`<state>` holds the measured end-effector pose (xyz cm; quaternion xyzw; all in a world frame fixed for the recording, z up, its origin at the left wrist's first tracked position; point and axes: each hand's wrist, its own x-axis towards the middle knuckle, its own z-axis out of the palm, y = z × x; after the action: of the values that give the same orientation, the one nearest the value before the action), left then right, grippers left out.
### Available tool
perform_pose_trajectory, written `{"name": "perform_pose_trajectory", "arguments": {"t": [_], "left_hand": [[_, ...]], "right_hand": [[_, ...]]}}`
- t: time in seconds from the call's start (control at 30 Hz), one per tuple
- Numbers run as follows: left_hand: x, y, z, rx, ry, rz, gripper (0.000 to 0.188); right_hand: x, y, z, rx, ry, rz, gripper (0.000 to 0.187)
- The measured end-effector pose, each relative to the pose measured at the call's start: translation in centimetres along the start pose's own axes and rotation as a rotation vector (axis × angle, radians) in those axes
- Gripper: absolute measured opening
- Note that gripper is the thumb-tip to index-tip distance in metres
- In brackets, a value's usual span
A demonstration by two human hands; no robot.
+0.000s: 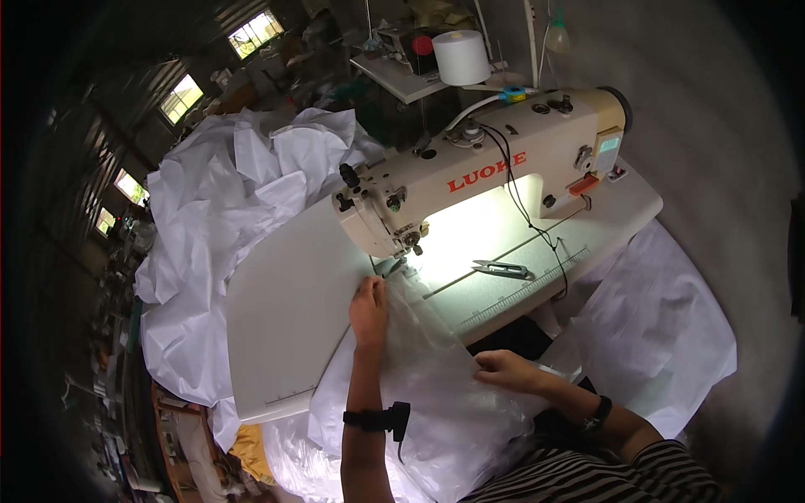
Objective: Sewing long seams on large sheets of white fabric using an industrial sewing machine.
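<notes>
A white sewing machine (486,159) stands on a pale table, its lamp lighting the needle area. My left hand (369,310) is closed on the edge of a thin, translucent white sheet (419,360), just in front of the presser foot (390,267). Further right and nearer to me, my right hand (507,370) is closed on the same sheet's right edge, off the front of the table. The sheet hangs from the needle area down over my lap. Thread snips (501,269) lie on the machine bed, right of the needle.
A big heap of white sheeting (226,251) lies along the table's left and far side. More white sheeting (654,327) hangs at the right. A cone of white thread (461,57) stands behind the machine. A black cord (524,210) dangles across the machine arm.
</notes>
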<state>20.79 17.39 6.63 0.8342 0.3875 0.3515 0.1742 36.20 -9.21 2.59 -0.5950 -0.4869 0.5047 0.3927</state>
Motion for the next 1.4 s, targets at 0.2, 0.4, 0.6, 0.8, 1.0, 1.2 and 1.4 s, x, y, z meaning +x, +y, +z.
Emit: {"name": "perform_pose_trajectory", "arguments": {"t": [0.2, 0.4, 0.6, 0.8, 1.0, 1.2, 1.4], "left_hand": [[-0.6, -0.7, -0.5, 0.189, 0.134, -0.028, 0.006], [0.1, -1.6, -1.1, 0.300, 0.176, 0.034, 0.006], [0.3, -0.9, -1.9, 0.497, 0.196, 0.259, 0.013], [-0.4, 0.6, -2.8, 0.155, -0.257, 0.424, 0.020], [-1.5, 0.6, -2.0, 0.195, -0.161, 0.411, 0.024], [0.3, 1.3, -1.7, 0.238, -0.205, 0.374, 0.025], [2.2, 2.9, -1.4, 0.346, -0.218, 0.588, 0.023]], "right_hand": [[-0.9, -1.3, -0.7, -0.170, 0.009, 0.030, 0.036], [0.1, -0.7, 0.8, 0.046, -0.005, 0.038, 0.040], [-0.8, 0.5, -0.1, -0.081, -0.011, 0.069, 0.032], [-1.2, -1.7, -0.4, -0.213, 0.008, -0.007, 0.032], [-1.5, -2.4, -1.9, -0.316, 0.038, -0.021, 0.040], [0.7, -2.8, -0.3, 0.106, 0.084, 0.060, 0.038], [-0.5, -4.3, 1.5, -0.202, 0.316, -0.159, 0.024]]}}
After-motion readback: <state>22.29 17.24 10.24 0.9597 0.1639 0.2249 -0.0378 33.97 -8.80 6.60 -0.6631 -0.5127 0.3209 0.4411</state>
